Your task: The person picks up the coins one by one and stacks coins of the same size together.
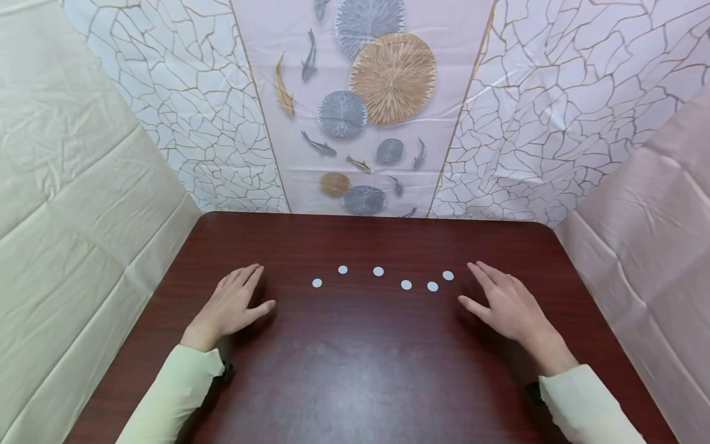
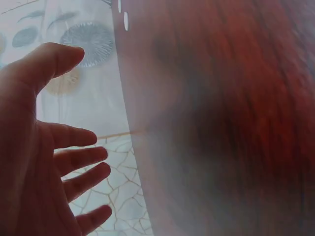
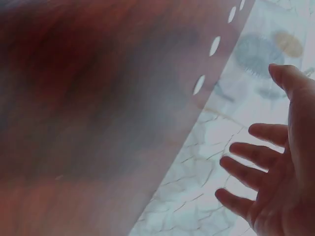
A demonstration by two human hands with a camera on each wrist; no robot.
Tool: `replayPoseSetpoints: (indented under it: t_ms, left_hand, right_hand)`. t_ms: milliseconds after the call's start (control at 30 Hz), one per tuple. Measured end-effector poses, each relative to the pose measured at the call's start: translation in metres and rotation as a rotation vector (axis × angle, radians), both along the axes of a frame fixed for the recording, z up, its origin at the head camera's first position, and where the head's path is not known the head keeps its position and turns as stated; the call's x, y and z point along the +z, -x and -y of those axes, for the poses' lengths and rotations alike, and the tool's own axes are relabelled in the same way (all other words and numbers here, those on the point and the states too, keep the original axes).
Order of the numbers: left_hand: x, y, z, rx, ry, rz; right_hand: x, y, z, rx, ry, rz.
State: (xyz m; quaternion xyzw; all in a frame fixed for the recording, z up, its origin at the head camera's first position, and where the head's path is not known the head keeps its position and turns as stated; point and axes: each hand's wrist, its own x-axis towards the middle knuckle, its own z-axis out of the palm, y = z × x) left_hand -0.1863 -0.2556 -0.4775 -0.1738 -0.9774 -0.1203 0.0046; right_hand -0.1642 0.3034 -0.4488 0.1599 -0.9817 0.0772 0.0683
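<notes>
Several small white discs (image 1: 378,271) lie spread in an uneven row across the far half of the dark red-brown table (image 1: 344,345). To the left of the row is my left hand (image 1: 230,305), fingers extended and thumb apart, holding nothing. My right hand (image 1: 507,305) is just right of the rightmost disc (image 1: 448,275), also with straight fingers and nothing in it. Both wrist views show the fingers spread: the left hand (image 2: 39,147) and the right hand (image 3: 280,162) each appear raised off the tabletop. Neither hand touches a disc.
A patterned cloth (image 1: 391,77) with fish and round leaf shapes hangs behind the table's far edge. Pale cloth sheets stand along the left side (image 1: 72,185) and the right side (image 1: 649,234). Light green sleeves (image 1: 172,394) cover both forearms, with a dark band at each wrist.
</notes>
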Motion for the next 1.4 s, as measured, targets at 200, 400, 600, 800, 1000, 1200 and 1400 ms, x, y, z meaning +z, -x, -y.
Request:
replayPoseSetpoints:
  t_ms: [200, 400, 600, 800, 1000, 1200, 1400]
  left_hand:
    - [0.002, 0.006, -0.011, -0.044, -0.021, -0.027]
    - [0.003, 0.011, -0.026, -0.062, -0.042, -0.004]
    - [0.002, 0.017, -0.042, -0.093, -0.06, -0.001]
    - [-0.002, 0.025, -0.054, -0.137, -0.09, -0.028]
    - [-0.005, 0.032, -0.065, -0.157, -0.117, -0.011]
    - [-0.008, 0.04, -0.073, -0.172, -0.156, 0.001]
    - [-0.011, 0.047, -0.08, -0.168, -0.2, 0.025]
  right_hand:
    - [0.006, 0.011, 0.029, 0.085, 0.076, 0.01]
    - [0.003, 0.029, 0.069, 0.174, 0.107, 0.032]
    - [-0.005, 0.047, 0.111, 0.285, 0.134, 0.044]
    - [-0.015, 0.061, 0.147, 0.342, 0.14, 0.083]
    - [-0.027, 0.069, 0.179, 0.373, 0.203, 0.169]
    - [-0.033, 0.076, 0.206, 0.399, 0.238, 0.196]
    - [-0.034, 0.085, 0.231, 0.411, 0.241, 0.213]
